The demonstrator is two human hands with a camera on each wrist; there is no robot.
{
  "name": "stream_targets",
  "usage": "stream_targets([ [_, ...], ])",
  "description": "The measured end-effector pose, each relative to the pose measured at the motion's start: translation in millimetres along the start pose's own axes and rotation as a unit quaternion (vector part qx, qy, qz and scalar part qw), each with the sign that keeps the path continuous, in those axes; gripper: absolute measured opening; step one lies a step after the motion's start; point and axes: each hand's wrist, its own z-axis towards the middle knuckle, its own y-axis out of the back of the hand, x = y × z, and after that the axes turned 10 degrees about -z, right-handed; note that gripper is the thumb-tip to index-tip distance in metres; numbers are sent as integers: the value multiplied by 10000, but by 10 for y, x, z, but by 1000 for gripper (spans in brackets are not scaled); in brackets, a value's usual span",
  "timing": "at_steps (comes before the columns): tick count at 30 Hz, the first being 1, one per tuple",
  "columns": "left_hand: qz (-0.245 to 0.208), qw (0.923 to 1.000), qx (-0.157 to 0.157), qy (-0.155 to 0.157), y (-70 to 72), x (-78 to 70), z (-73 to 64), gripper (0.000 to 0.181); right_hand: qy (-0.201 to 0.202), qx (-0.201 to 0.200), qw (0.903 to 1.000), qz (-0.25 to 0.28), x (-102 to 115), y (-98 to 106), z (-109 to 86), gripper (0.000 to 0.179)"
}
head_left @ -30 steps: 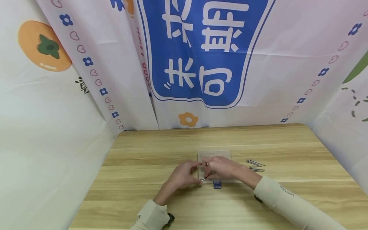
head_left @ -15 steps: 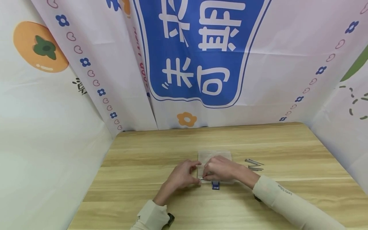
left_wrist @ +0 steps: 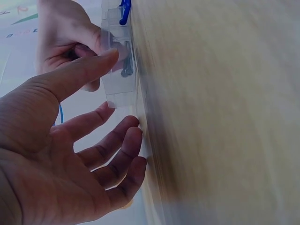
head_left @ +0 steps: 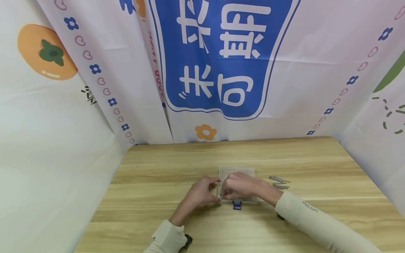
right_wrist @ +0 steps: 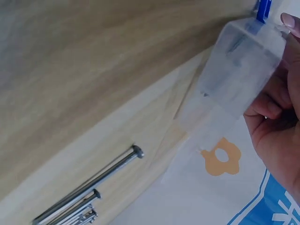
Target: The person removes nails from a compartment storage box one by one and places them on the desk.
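A clear plastic box [head_left: 236, 170] with a blue latch [head_left: 237, 205] on its front sits on the wooden table. At its front-left corner is my left hand [head_left: 202, 191], thumb on the front wall and index fingertip against the left side; the other fingers curve loosely. My right hand [head_left: 242, 184] bends over the front part of the box, its fingertips reaching down inside. Through the wall in the left wrist view, nails [left_wrist: 126, 65] show low in the box, right at the right fingertips [left_wrist: 123, 49]. The right hand itself hides them from above.
Several loose nails [head_left: 279, 182] lie on the table to the right of the box, heads toward it; the right wrist view shows these nails [right_wrist: 89, 185] close up. A printed cloth [head_left: 284, 88] hangs behind the table [head_left: 158, 168] and along both sides.
The right hand has shifted slightly left and lowered the nails, visible at its fingertips earlier, into the box's front-left part. The left hand has stayed at the corner.
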Motion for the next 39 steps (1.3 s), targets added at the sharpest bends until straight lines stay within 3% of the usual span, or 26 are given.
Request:
stream_targets([
  [11,-78,9999,-57,103,-32,-4,-27,73,-18,185,9996,-192,43,8,-1,5],
  [18,-19,9999,-99,114,-45,3,-31,71,4,69,9999,113,28,-29,-28,4],
  [26,27,9999,-104,117,-30,0,-16,71,-389,-139,9983,412,28,-64,-19,5],
  [39,1,9996,-147,249,-25,-29,-25,74,-179,-184,9997,7,44,-73,-57,5],
])
